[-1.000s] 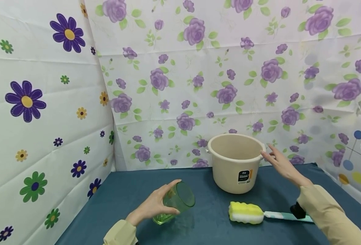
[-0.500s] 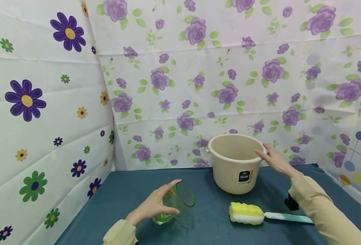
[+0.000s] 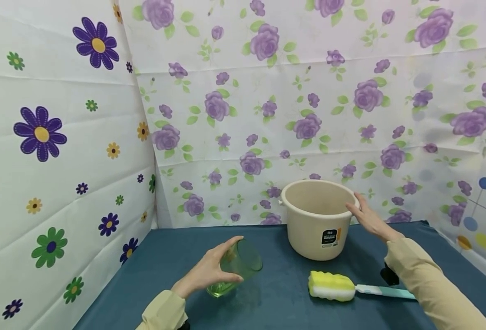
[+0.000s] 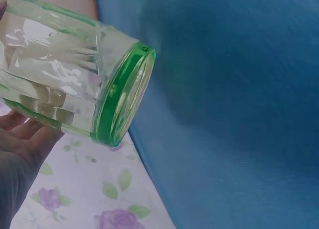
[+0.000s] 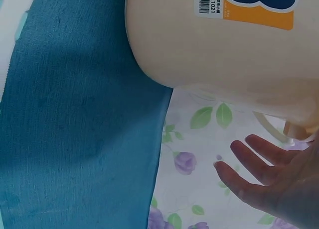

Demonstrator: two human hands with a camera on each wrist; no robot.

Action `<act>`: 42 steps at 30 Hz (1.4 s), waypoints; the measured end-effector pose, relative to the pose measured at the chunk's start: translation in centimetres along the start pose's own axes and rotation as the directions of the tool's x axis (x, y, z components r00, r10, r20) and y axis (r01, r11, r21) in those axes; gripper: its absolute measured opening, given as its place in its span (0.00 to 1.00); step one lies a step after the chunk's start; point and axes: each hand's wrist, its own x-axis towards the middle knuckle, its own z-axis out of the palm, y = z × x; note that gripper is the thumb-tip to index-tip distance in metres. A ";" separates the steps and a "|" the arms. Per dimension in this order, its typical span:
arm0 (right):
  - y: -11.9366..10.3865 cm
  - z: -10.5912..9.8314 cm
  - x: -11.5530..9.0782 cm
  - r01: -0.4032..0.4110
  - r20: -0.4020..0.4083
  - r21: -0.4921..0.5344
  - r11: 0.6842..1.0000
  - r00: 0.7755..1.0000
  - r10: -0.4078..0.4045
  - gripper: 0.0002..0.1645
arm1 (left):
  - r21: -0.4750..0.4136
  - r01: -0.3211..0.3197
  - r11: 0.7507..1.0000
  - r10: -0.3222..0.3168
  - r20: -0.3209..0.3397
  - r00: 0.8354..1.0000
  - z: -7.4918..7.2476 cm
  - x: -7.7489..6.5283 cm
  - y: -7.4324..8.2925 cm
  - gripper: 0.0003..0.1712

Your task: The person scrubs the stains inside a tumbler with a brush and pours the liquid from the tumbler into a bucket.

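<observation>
My left hand (image 3: 207, 272) grips a clear green glass cup (image 3: 243, 260), tilted with its mouth toward the right. In the left wrist view the cup's thick green base (image 4: 122, 97) shows, with fingers behind the wall. At the beige bucket (image 3: 309, 233), my right hand (image 3: 371, 222) holds the right side of the rim, thumb over the inner edge and fingers outside. The right wrist view has the bucket's wall (image 5: 209, 54) and several fingers of the right hand (image 5: 274, 181) spread below it; the thumb's contact is out of that frame.
A sponge brush with a yellow and white head (image 3: 331, 286) and a pale teal handle (image 3: 385, 291) lies in front of the bucket, partly under the right forearm. Dark blue cloth (image 3: 280, 293) covers the table. Flowered sheets (image 3: 226, 137) stand behind and at the left.
My right hand has moved left onto the bucket's rim, and its thumb has come over the edge. The left hand keeps the cup in nearly the same place.
</observation>
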 end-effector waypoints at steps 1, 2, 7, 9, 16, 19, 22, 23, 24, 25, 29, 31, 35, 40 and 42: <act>0.0 0.0 0.0 0.005 0.000 0.001 1.000 1.000 -0.005 0.47 | 0.015 -0.006 1.000 0.006 -0.017 1.000 -0.1 0.2 0.2 0.51; 0.1 0.1 0.0 0.006 0.000 -0.002 1.000 1.000 -0.006 0.47 | 0.030 -0.011 0.999 0.012 -0.036 0.999 -0.2 0.4 0.4 0.51; 0.2 0.2 0.0 0.009 -0.010 -0.006 1.000 1.000 -0.009 0.47 | 0.073 -0.040 0.997 0.048 -0.117 0.992 -0.9 1.7 1.7 0.51; 0.3 0.2 0.0 0.006 -0.014 -0.007 1.000 1.000 -0.006 0.46 | 0.083 -0.048 0.995 0.059 -0.139 0.988 -1.0 2.4 2.2 0.51; 0.3 0.3 -0.1 0.000 -0.026 0.004 1.000 1.000 0.000 0.46 | 0.094 -0.043 0.995 0.061 -0.201 0.978 -1.3 4.4 3.6 0.51; 0.3 0.3 0.0 0.000 -0.032 0.008 1.000 1.000 0.000 0.46 | 0.081 -0.037 0.996 0.055 -0.226 0.973 -1.6 5.3 4.1 0.52; 0.3 0.4 0.0 0.001 -0.041 0.006 1.000 0.999 0.000 0.46 | 0.075 -0.017 0.997 0.036 -0.258 0.965 -1.7 6.2 4.5 0.52; 0.3 0.4 0.0 -0.001 -0.043 0.002 1.000 0.999 0.001 0.47 | 0.079 -0.012 0.997 0.032 -0.266 0.963 -1.7 6.6 4.7 0.52; 0.3 0.5 0.0 -0.003 -0.043 -0.001 1.000 0.999 0.003 0.47 | 0.081 -0.012 0.997 0.034 -0.275 0.961 -1.6 6.9 4.8 0.52; 0.4 0.5 -0.1 -0.004 -0.043 -0.003 1.000 0.999 0.004 0.47 | 0.090 -0.006 0.996 0.031 -0.286 0.958 -1.6 7.3 5.0 0.52; 0.5 0.7 -0.2 -0.004 -0.040 0.001 1.000 0.999 0.004 0.47 | 0.121 0.000 0.993 0.038 -0.317 0.948 -1.4 8.6 5.6 0.52; 0.5 0.7 -0.3 0.000 -0.040 0.005 1.000 0.999 0.000 0.47 | 0.132 0.016 0.991 0.028 -0.328 0.944 -1.4 9.2 6.0 0.53; 0.6 0.7 -0.3 -0.006 -0.035 0.009 1.000 0.999 0.006 0.46 | 0.159 0.033 0.987 0.024 -0.342 0.939 -1.5 10.2 6.7 0.53; 0.8 0.7 -0.2 -0.008 -0.046 0.020 1.000 0.999 0.009 0.46 | 0.214 0.062 0.975 0.018 -0.350 0.937 -2.0 11.4 7.3 0.53; 0.7 0.8 -0.2 -0.007 -0.053 0.023 1.000 0.999 0.008 0.47 | 0.250 0.081 0.965 0.012 -0.353 0.936 -2.3 12.0 7.6 0.53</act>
